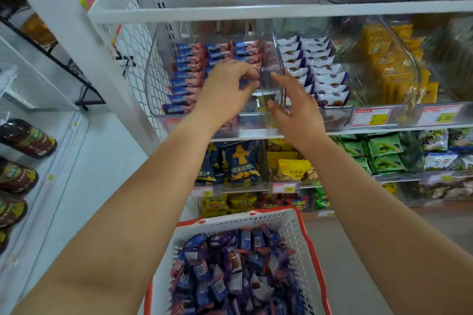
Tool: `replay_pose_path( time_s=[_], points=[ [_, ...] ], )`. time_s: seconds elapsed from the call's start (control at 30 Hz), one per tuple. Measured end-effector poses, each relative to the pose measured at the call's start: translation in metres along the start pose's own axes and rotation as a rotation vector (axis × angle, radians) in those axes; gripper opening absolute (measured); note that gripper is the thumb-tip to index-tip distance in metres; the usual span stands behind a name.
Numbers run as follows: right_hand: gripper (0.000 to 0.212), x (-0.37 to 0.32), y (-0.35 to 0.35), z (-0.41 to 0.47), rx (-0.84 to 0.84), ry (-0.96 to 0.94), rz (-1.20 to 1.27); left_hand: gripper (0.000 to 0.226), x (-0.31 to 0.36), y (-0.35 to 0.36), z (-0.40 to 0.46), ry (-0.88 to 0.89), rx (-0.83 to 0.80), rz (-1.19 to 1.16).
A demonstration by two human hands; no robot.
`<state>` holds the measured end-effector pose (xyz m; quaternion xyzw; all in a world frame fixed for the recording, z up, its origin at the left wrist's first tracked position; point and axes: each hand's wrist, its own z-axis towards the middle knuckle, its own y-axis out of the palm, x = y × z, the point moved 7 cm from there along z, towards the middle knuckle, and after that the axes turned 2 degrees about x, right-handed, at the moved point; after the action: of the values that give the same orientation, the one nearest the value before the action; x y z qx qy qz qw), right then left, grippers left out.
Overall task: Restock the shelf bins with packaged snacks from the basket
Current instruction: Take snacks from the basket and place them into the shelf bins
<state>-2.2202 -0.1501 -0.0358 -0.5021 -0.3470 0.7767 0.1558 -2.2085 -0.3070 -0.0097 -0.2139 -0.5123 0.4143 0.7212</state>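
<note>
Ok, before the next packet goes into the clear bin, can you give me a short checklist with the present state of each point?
1. Left hand holds a blue-and-red packet over the clear bin: ok.
2. Right hand is open and free beside the bin divider: ok.
3. Packet matches the blue-and-red rows in this bin: ok.
4. Free space in the bin's right column: ok, a gap shows near the front.
5. Basket holds more packets: ok.
6. Packet faces the same way as the rows: cannot tell.

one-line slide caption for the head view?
Left hand places a blue-and-pink snack packet into the clear plastic shelf bin; open right hand alongside, white-and-red basket below.
</note>
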Motion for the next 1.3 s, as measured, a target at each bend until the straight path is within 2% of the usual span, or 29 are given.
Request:
replay_pose_path(
  time_s=[0.13, 0.23, 0.33, 0.4, 0.53, 0.67, 0.77, 0.9, 1.03, 1.17, 1.3],
  points=[
    [0.046, -0.001, -0.001, -0.021, 0.05, 0.001, 0.136, 0.01, 0.017, -0.002, -0.077, 0.04, 0.116, -0.044],
    [0.041, -0.013, 0.004, -0.059, 0.175, -0.101, 0.146, 0.011, 0.023, 0.001, -0.125, 0.026, 0.163, -0.055],
    [0.036, -0.017, 0.034, -0.106, 0.14, -0.177, 0.203, 0.011, 0.006, 0.013, -0.174, -0.094, 0.113, -0.09],
    [0.034, -0.005, 0.072, -0.14, -0.035, -0.037, 0.275, 0.012, -0.024, 0.033, -0.216, -0.32, -0.025, -0.159],
    [0.029, 0.035, 0.167, -0.226, -0.57, 0.304, 0.221, 0.017, -0.089, 0.072, -0.324, -0.717, -0.33, -0.152],
    [0.028, 0.068, 0.244, -0.321, -1.126, 0.425, 0.106, 0.013, -0.128, 0.086, -0.422, -0.907, -0.566, -0.077],
    [0.031, 0.08, 0.283, -0.38, -1.341, 0.489, 0.045, 0.013, -0.14, 0.085, -0.47, -1.02, -0.619, -0.107],
    [0.063, 0.084, 0.326, -0.43, -1.445, 0.541, -0.027, 0.019, -0.143, 0.08, -0.497, -1.08, -0.666, -0.124],
    [0.07, 0.083, 0.349, -0.458, -1.499, 0.538, 0.016, 0.019, -0.144, 0.073, -0.503, -1.092, -0.634, -0.137],
    [0.056, 0.08, 0.346, -0.449, -1.443, 0.568, 0.108, 0.019, -0.144, 0.068, -0.499, -1.103, -0.544, -0.186],
    [0.026, 0.066, 0.319, -0.413, -1.263, 0.738, 0.413, 0.023, -0.136, 0.068, -0.49, -1.078, -0.543, -0.221]
  ],
)
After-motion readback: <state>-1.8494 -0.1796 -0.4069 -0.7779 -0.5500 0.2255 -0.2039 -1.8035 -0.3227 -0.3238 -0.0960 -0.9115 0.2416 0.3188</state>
